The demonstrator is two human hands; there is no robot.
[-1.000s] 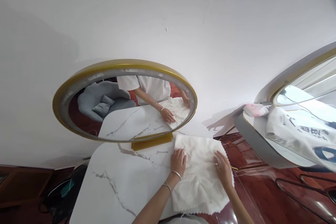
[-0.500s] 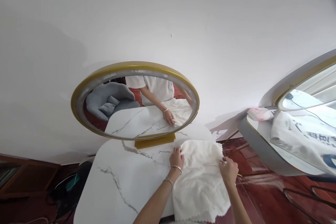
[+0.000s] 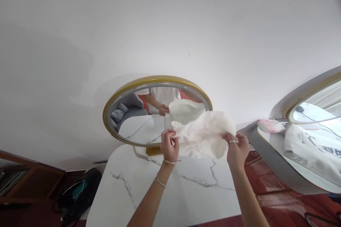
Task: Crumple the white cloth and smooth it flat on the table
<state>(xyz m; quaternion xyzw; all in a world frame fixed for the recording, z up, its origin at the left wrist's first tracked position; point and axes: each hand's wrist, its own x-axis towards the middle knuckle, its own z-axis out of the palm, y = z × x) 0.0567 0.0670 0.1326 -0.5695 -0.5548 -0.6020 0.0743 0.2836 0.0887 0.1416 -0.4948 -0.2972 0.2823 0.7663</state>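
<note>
A thin white cloth [image 3: 202,131] with a scalloped edge hangs in the air over the marble-patterned white table [image 3: 128,191]. My left hand [image 3: 169,147] pinches its left side, wearing bracelets at the wrist. At the right side, my right hand [image 3: 236,145], with a ring on one finger, grips the cloth between thumb and fingers. The cloth sags and ripples between both hands, partly covering the lower right of the gold-rimmed oval mirror [image 3: 157,78]. The mirror reflects the cloth and one arm.
Behind the table rises a plain wall [image 3: 170,25]. To the right, a second table [image 3: 277,159] carries a printed white bag [image 3: 311,149], a pink-and-white packet [image 3: 270,126] and another mirror [image 3: 311,103]. A dark object [image 3: 87,191] stands left of the table, above the red floor.
Both hands have lifted the cloth off the table, raising it in front of the mirror. The view has shifted slightly, so the mirror sits lower and farther right.
</note>
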